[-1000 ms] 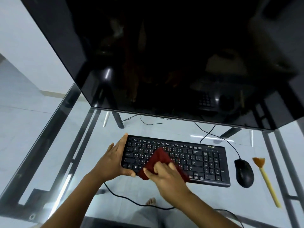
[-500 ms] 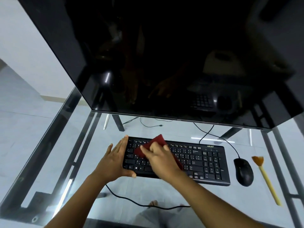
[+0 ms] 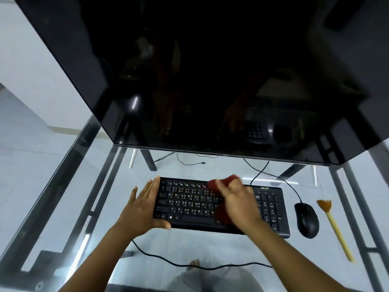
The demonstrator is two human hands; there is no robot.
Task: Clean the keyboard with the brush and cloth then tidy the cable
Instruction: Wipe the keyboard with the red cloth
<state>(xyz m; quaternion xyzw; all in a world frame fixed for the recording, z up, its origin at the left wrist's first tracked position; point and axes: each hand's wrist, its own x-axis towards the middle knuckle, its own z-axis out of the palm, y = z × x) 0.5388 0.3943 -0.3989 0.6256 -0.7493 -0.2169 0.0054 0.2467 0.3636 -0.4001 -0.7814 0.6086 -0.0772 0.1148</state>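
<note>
The right hand [image 3: 237, 205] is bunched round the red cloth [image 3: 223, 181], fingers curled over it. It presses the cloth on the keys right of the keyboard's middle, up by the back row. A fold of cloth also shows at the hand's left side. Both hand and cloth are blurred.

The left hand [image 3: 143, 207] lies flat, fingers straight and together, against the left end of the keyboard [image 3: 189, 204]. Its thumb runs along the front edge at the left corner, and it grips nothing.

The keyboard lies mid-way across the glass desk [image 3: 242, 247], parallel to the near edge, just in front of the dark monitor [image 3: 210, 81] at the back.

Just beside the keyboard's right end sits a black mouse [image 3: 306, 220], its lead [image 3: 280, 178] running back under the monitor. Right of the mouse, near the desk's right edge, lies the brush [image 3: 334, 228], bristles toward the back and yellow handle toward the near right corner.

A black cable [image 3: 185, 264] runs from under the left wrist along the near edge to the right and passes beneath the right forearm. A thin plug wire [image 3: 190, 163] lies loose below the monitor's lower edge.
</note>
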